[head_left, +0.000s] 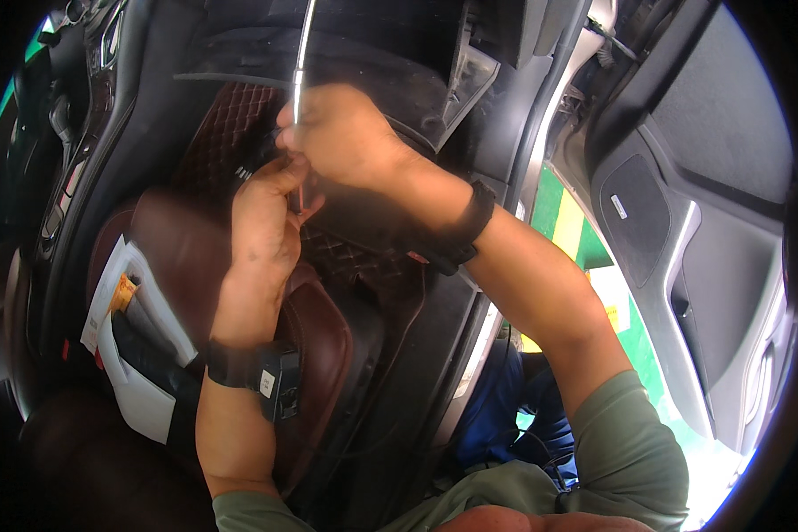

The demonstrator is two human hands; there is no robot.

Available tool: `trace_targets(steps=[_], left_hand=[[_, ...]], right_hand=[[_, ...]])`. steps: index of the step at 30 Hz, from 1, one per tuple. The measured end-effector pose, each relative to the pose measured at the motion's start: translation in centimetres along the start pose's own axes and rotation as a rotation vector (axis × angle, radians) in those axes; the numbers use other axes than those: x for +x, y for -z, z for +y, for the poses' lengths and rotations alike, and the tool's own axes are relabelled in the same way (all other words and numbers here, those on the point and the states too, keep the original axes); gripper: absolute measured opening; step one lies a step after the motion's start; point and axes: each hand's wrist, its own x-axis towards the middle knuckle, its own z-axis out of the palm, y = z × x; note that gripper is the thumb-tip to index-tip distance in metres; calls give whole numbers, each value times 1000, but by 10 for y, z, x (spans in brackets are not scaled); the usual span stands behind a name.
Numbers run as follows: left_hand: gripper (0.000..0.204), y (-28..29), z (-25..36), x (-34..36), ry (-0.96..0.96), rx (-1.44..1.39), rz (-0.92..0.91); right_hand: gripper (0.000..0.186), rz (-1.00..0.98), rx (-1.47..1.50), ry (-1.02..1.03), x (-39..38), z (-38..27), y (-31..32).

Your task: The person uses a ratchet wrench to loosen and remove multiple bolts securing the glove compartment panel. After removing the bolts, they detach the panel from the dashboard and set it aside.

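Note:
I am leaning into a car's front passenger footwell. My right hand [350,133] is closed around a thin silver rod-like tool [301,62] that runs up toward the dark underside of the dashboard [390,53]. My left hand [262,226] is just below it, fingers pinched at the tool's lower end, where a small reddish tip shows. Both hands hover over the brown quilted floor mat [230,133]. What the tool's tip touches is hidden by my fingers. Each wrist wears a black band.
The brown leather seat [319,328] lies under my left forearm. White papers and a dark pouch [133,337] rest on it. The centre console [80,142] is at left. The open door panel [683,222] stands at right, with a green floor [629,310] outside.

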Motion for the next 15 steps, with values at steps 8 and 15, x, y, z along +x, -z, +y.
trace_targets(steps=[8, 15], left_hand=[[13, 0, 2, -5, 39, -7, -23], [17, 0, 3, -2, 57, -69, -13]], right_hand=[[16, 85, -149, -74, -7, -16, -1], [17, 251, -121, 56, -8, 4, -12]])
